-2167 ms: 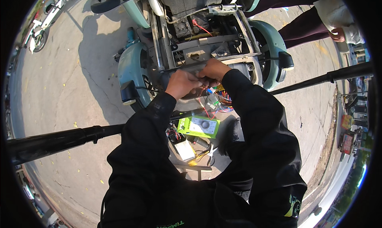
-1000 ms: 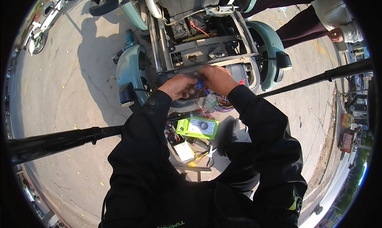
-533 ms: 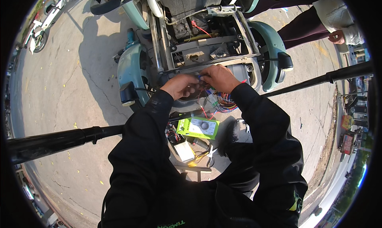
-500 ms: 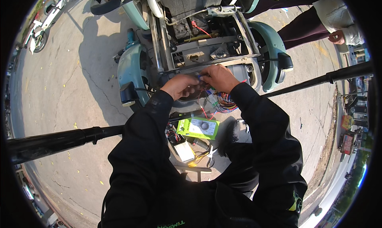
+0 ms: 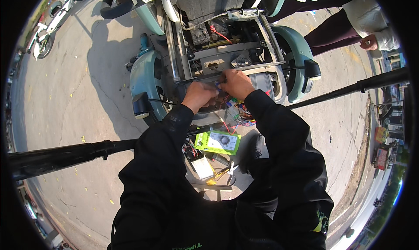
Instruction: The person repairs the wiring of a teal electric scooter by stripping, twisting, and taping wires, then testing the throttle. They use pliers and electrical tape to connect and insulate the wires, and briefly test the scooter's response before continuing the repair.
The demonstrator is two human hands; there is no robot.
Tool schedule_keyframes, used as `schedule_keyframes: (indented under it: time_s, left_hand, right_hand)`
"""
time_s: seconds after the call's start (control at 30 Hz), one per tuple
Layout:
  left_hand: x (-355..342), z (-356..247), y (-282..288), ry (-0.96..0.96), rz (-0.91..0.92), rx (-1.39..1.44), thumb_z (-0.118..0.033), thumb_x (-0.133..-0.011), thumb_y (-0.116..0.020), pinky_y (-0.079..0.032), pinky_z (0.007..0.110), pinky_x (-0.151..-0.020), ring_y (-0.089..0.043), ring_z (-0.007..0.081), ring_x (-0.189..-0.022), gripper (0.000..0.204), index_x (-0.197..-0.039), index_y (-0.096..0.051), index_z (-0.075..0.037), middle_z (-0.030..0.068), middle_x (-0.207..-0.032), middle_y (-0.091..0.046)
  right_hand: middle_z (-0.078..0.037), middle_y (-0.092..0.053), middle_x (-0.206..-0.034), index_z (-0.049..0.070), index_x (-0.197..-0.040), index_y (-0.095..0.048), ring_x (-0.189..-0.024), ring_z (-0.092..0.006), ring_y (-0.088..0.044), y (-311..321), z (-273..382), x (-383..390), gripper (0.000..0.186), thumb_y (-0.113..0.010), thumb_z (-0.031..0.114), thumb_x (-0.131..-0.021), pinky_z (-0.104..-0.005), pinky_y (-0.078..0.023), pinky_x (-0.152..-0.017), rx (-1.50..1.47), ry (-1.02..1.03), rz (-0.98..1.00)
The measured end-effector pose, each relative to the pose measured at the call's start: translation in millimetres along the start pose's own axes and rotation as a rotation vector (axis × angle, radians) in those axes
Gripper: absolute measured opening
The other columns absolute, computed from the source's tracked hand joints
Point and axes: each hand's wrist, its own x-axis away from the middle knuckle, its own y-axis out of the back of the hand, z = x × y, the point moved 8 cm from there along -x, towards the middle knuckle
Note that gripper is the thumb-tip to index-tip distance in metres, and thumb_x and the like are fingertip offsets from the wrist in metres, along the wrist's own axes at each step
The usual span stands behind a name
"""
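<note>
Sunlit grey concrete paving (image 5: pixel 87 175) is surrounding a pale teal vehicle with an exposed metal frame (image 5: pixel 227 50). Right of the vehicle, a bystander in dark maroon trousers (image 5: pixel 329 36) is standing. Just beside the vehicle's near end, a tangled bundle of multicoloured wires (image 5: pixel 246 117) is spilling out, probably being left loose so single leads are staying accessible. On the vehicle's near side, a bright green flat rectangular carton (image 5: pixel 218 141) is lying, with a white rectangular box (image 5: pixel 202 167) resting farther from the vehicle; both are presumably sitting there for easy reach.

At the vehicle's near end, the left hand (image 5: pixel 199 95) and right hand (image 5: pixel 237 83) are meeting, elbows bending outward, fingers curling inward. The right grip is seemingly pinching a small blue piece (image 5: pixel 218 85) between closed fingertips, likely for fine control. The left grip is curling just beside it, perhaps for steadying; whether it is holding anything, I am not able to tell.
</note>
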Motion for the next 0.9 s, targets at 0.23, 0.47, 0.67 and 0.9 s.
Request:
schedule_keyframes:
  time_s: [0.23,0.47,0.67,0.9]
  left_hand:
    - [4.4,4.7,-1.3,0.076,0.054,0.039,-0.015,-0.093,-0.071,-0.046,0.023,-0.047,-0.068,0.0117,-0.064,0.022,-0.106,-0.072,0.003,0.0064,-0.085,-0.074]
    - [9.6,-20.6,4.5,-0.12,-0.037,-0.338,-0.015,-0.091,-0.071,-0.051,0.026,-0.052,-0.07,0.0138,-0.062,0.02,-0.097,-0.076,0.003,0.0079,-0.08,-0.075]
    - [10.2,-21.9,0.2,-0.18,-0.004,-0.402,-0.012,-0.094,-0.067,-0.052,0.028,-0.053,-0.066,0.0131,-0.061,0.022,-0.108,-0.073,0.004,0.0087,-0.086,-0.073]
    - [-0.2,7.5,-9.8,0.115,0.187,0.121,-0.014,-0.097,-0.06,-0.04,0.025,-0.047,-0.058,0.0103,-0.065,0.013,-0.103,-0.066,-0.005,0.0021,-0.084,-0.063]
  right_hand:
    - [-0.018,-0.074,-0.097,0.006,-0.102,-0.076,-0.096,-0.0363,-0.071,-1.4,2.6,7.0,0.026,-0.07,0.02,-0.081,-0.0452,-0.055,-0.088,-0.194,0.124,0.085]
    - [-0.016,-0.074,-0.096,0.008,-0.1,-0.076,-0.097,-0.0362,-0.07,-11.2,14.2,11.8,0.021,-0.068,0.021,-0.084,-0.0465,-0.054,-0.088,0.067,0.132,0.134]
    - [-0.023,-0.07,-0.104,0.002,-0.107,-0.069,-0.103,-0.0414,-0.066,-19.4,14.4,3.4,0.025,-0.062,0.019,-0.089,-0.0505,-0.051,-0.092,0.059,0.211,0.302]
    - [-0.019,-0.072,-0.097,0.006,-0.096,-0.071,-0.097,-0.039,-0.068,-1.2,16.1,22.5,0.02,-0.071,0.017,-0.08,-0.0476,-0.053,-0.084,-0.139,0.277,-0.008]
